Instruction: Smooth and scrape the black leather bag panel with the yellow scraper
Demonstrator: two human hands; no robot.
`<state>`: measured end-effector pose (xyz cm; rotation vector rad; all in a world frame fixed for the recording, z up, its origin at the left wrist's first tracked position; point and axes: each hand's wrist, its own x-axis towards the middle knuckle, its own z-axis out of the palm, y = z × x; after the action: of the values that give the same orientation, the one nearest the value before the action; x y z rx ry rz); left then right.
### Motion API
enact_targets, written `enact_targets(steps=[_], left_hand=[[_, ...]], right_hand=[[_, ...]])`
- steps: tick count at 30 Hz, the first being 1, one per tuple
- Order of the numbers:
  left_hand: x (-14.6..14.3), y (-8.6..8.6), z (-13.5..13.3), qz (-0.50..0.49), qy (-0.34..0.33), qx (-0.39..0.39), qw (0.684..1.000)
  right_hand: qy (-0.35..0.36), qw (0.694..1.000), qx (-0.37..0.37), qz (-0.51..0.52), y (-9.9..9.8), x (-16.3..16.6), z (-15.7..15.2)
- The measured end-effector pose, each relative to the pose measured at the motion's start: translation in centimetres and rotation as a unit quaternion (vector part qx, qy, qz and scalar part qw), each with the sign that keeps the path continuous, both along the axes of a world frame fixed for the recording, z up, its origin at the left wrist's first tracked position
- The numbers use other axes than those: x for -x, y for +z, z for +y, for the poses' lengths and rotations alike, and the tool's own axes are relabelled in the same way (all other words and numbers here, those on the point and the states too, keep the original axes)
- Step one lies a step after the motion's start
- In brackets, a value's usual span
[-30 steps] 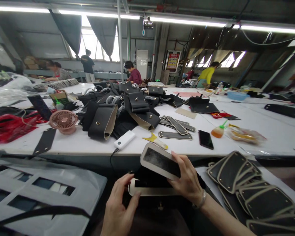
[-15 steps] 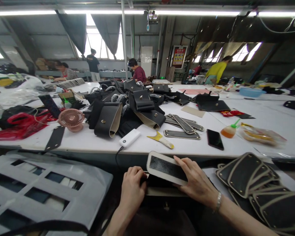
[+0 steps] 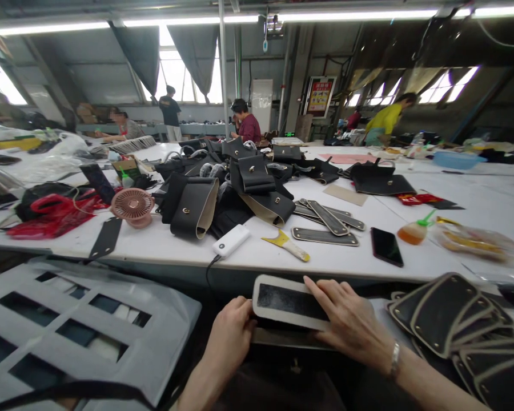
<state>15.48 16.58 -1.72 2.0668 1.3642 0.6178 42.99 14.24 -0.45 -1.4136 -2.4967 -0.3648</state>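
Observation:
My right hand is closed on the right end of a black leather panel with rounded corners and a wide pale border. Just below the panel, a dark bag piece with a pale edge and a small metal clasp hangs over my lap. My left hand has its fingers curled at the panel's left end, gripping the edge of the bag piece; its fingertips are partly hidden. Beside my right forearm, several black panels with pale edging and rivets lie fanned out.
Black bag parts are heaped on the white table. Near its front edge lie a white power bank, a yellow scraper, a phone and a glue bottle. A pink fan and a grey crate stand left. People work behind.
The panel has turned nearer to level and sits slightly lower against the bag piece, both hands still on the work. My view has shifted a little to the left.

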Motion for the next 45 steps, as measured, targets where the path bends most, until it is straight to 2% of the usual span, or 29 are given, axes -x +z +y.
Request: enact_targets(steps=[2, 4, 5, 7, 9, 11, 14, 17, 21, 25, 31, 36, 39, 45], left_hand=[[1.0, -0.5, -0.6, -0.022, 0.031, -0.017, 0.999], [2.1, -1.6, -1.2, -0.085, 0.097, -0.022, 0.991], [2.6, -2.5, -1.4, -0.137, 0.141, -0.001, 0.981], [3.5, -4.5, -2.0, -0.282, 0.223, 0.115, 0.926], [3.8, -6.7, -2.5, -0.401, 0.263, 0.269, 0.835], [3.5, -8.8, -2.9, -0.454, 0.270, 0.376, 0.761], [1.9, -11.0, -3.1, -0.478, 0.253, 0.449, 0.712], [0.2, -12.5, -2.7, -0.522, 0.215, 0.494, 0.661], [-1.5, -13.6, -1.8, -0.569, 0.201, 0.517, 0.608], [-2.5, -13.0, -1.5, -0.619, 0.183, 0.521, 0.559], [-3.4, -11.0, -1.2, -0.669, 0.155, 0.517, 0.511], [-3.4, -10.2, -1.0, -0.709, 0.101, 0.514, 0.471], [-3.3, -9.9, -1.1, -0.700, 0.114, 0.526, 0.470], [-3.1, -10.1, -0.8, -0.624, 0.235, 0.537, 0.516]], right_hand=[[0.016, 1.000, 0.014, -0.010, -0.2, 0.6, 0.1], [0.032, 0.999, 0.035, -0.015, -0.4, 1.2, 0.4], [0.040, 0.998, 0.047, -0.017, -0.4, 1.4, 0.5], [0.060, 0.995, 0.072, -0.017, -0.5, 1.7, 0.8], [0.076, 0.992, 0.101, -0.010, -0.5, 1.9, 1.1], [0.091, 0.988, 0.128, -0.006, -0.5, 1.8, 1.3], [0.107, 0.984, 0.143, -0.012, -0.9, 1.6, 1.5], [0.116, 0.983, 0.144, -0.012, -1.4, 1.3, 1.5], [0.132, 0.979, 0.153, -0.003, -1.9, 1.2, 1.6], [0.156, 0.971, 0.183, 0.003, -1.5, 1.1, 1.6], [0.178, 0.963, 0.199, 0.032, -0.4, 1.2, 1.9], [0.179, 0.955, 0.233, 0.046, 0.2, 1.6, 1.9], [0.166, 0.958, 0.232, 0.037, 0.0, 2.0, 1.5], [0.093, 0.972, 0.212, -0.032, -1.4, 2.2, 1.1]])
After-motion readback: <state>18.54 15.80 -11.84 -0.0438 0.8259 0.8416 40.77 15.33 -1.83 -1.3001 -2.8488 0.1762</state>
